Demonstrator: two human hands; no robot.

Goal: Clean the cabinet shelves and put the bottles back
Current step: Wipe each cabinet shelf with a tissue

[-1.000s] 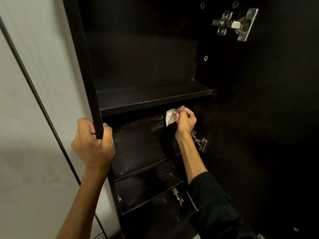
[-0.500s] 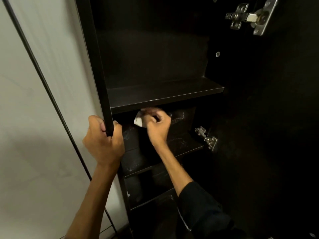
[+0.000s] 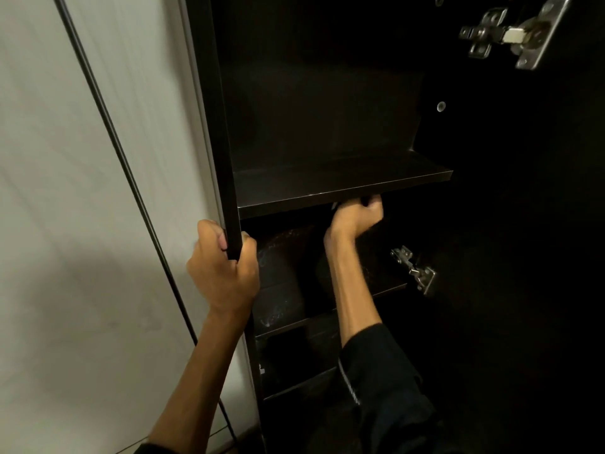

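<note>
Hands split: left hand (image 3: 226, 273) clamps the cabinet's side panel (image 3: 222, 126), right hand (image 3: 355, 216) fisted just under the upper shelf (image 3: 327, 188), contents hidden from me; I judge any wipe soft and light, best pinched bunched; no bottles visible.

right hand (image 3: 355, 215) fingertips hidden under shelf (image 3: 340, 188), lower shelves in shadow

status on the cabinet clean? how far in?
Early to mid. Done: shelves are emptied; the upper shelf looks clean. In hand: the right hand works just under that shelf, cloth barely visible; the left hand grips the cabinet's side panel. Left: the lower shelf shows smudges, and no bottles are in view to put back.
</note>
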